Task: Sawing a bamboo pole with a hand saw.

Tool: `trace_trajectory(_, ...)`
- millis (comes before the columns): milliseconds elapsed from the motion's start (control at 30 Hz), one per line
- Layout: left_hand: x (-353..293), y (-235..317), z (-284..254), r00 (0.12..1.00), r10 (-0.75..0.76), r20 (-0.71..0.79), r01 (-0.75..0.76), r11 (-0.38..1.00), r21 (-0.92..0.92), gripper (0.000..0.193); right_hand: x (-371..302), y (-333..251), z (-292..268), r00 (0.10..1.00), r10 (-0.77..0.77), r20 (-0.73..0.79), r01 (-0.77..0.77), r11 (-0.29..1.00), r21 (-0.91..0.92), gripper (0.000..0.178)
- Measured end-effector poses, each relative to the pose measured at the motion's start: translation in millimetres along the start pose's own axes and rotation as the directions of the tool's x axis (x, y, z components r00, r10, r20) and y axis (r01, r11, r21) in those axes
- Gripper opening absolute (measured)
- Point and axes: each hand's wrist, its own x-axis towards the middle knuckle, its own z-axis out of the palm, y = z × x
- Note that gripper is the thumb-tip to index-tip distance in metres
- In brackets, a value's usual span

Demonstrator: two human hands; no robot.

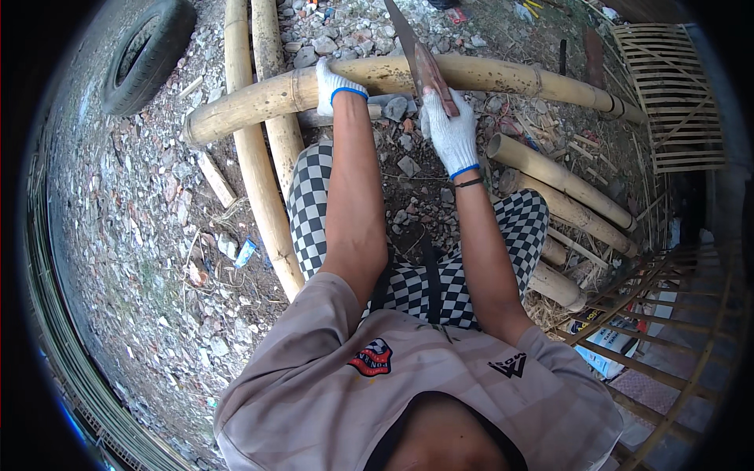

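Note:
A thick yellow bamboo pole (495, 73) with dark speckles lies crosswise in front of me. My left hand (338, 86), in a white knit glove with a blue cuff, is closed over the pole left of its middle; its fingertips are hidden. In the same kind of glove, my right hand (454, 132) is wrapped round the wooden handle of a hand saw (408, 41). The saw's blade crosses the pole and points away from me, slanting left. Whether its teeth touch the bamboo I cannot tell.
Two long bamboo poles (253, 149) run lengthwise under the left part of the crosswise pole. Several cut bamboo lengths (561, 174) lie at the right. A tyre (145, 59) rests at the far left, a slatted bamboo panel (667, 94) at the far right. Rubble covers the ground.

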Motion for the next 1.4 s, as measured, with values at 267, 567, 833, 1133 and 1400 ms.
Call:
trace_trajectory(267,26,-8,-7,0.996,-0.030,0.080,0.035,0.998,-0.052,0.065,26,-22,6,0.991,0.124,0.045,-0.123,0.992,-0.027,0.043)
trace_trajectory(567,48,-20,-21,0.995,-0.056,0.080,0.054,0.998,0.026,0.083,-5,65,14,0.985,-0.152,-0.085,0.140,0.981,-0.133,0.034)
trace_trajectory(833,-6,31,-31,0.863,-0.274,0.423,-0.486,-0.227,0.844,0.087,22,45,-1,0.997,-0.023,-0.068,0.010,0.984,-0.177,0.039)
trace_trajectory(1133,19,39,20,0.420,-0.580,0.698,-0.382,-0.810,-0.444,0.119,-2,64,32,0.994,-0.069,-0.089,0.065,0.997,-0.051,0.037)
trace_trajectory(1400,31,33,-16,0.260,-0.548,0.795,-0.517,-0.774,-0.365,0.092,27,1,18,1.000,-0.024,0.011,0.027,0.934,-0.355,0.045)
